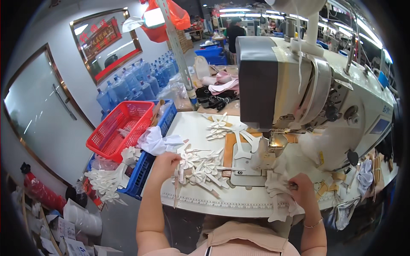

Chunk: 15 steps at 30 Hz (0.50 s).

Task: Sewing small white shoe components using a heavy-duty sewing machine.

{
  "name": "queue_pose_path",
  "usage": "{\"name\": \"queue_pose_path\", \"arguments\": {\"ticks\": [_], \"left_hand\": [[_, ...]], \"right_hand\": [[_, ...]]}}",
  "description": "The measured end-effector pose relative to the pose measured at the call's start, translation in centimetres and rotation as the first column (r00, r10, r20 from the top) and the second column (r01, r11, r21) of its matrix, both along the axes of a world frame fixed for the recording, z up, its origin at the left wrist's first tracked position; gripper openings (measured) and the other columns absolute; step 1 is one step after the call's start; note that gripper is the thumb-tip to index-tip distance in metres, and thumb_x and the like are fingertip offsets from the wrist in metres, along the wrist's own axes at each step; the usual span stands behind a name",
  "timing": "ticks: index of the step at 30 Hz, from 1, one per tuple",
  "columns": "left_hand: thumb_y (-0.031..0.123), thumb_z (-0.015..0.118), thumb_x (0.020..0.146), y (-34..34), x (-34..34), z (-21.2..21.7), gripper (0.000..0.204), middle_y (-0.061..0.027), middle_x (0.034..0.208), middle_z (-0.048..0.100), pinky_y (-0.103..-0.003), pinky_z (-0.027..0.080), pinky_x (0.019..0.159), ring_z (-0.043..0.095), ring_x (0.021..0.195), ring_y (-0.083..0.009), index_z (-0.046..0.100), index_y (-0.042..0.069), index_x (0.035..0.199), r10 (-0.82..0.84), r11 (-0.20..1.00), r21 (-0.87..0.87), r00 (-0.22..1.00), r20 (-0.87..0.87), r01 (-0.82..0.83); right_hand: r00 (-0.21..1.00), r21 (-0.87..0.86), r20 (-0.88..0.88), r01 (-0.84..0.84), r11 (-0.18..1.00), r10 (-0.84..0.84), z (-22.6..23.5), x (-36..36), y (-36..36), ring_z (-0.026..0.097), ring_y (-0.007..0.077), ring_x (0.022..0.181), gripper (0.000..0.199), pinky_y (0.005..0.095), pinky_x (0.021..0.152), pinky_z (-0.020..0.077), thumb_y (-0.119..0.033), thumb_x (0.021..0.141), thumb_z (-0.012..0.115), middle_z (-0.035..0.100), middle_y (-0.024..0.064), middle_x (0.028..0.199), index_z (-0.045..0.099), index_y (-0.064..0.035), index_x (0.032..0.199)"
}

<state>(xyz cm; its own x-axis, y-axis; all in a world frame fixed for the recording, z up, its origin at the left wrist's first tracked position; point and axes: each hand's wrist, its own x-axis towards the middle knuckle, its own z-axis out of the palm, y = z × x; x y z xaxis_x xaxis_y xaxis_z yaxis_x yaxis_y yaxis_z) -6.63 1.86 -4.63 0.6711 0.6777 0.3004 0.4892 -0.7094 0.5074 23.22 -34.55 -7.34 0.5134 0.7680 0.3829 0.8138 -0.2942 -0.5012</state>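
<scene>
At the left of the sewing table, my left hand (167, 164) is closed at the edge of a loose pile of white flower-shaped strap pieces (205, 170). Its fingertips meet a flower there, but what they pinch is partly hidden. My right hand (302, 187), fingers curled, is over a stack of white cut pieces (277, 192) at the table's front edge. Something small and dark shows by its fingertips, too small to name. Between the hands stands the sewing machine (269, 149), its lamp lit above a metal plate (247, 176). A forked white piece (242, 145) lies beside the needle area.
A red basket (117, 147) rests on a blue crate (139, 177) at the left, with a white cloth (157, 141) and more white flower pieces (106, 183). The machine head (277, 81) rises at the right. Pink and black parts (222, 89) lie behind.
</scene>
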Motion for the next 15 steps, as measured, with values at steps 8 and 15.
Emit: {"name": "queue_pose_path", "arguments": {"ticks": [8,15], "left_hand": [[0.006,0.067,0.067,-0.6,-0.2,-0.5,0.021,-0.0073,0.102,0.061,-0.039,0.045,0.085,0.056,0.1,-0.0282,0.071,0.019,0.083,-0.344,0.809,0.401,0.9,-0.267,0.429],[0.004,0.063,0.08,4.2,0.0,-5.0,0.008,-0.0123,0.11,0.059,-0.03,0.043,0.086,0.056,0.099,-0.0213,0.061,0.007,0.087,-0.09,0.896,-0.319,0.83,0.55,0.309]], "right_hand": [[0.974,0.451,-0.103,0.226,0.864,-0.201,6.3,2.2,-3.0,0.042,0.008,0.056,0.011,0.0227,0.052,0.0353,0.004,0.078,0.051,0.049,0.0014,0.068,0.054,-0.0019,0.087],[0.998,0.629,-0.056,0.004,0.778,0.04,5.3,3.3,0.5,0.059,0.0191,0.075,0.029,0.0294,0.06,0.0483,0.011,0.072,0.058,0.058,0.0069,0.081,0.06,-0.0053,0.096]]}}
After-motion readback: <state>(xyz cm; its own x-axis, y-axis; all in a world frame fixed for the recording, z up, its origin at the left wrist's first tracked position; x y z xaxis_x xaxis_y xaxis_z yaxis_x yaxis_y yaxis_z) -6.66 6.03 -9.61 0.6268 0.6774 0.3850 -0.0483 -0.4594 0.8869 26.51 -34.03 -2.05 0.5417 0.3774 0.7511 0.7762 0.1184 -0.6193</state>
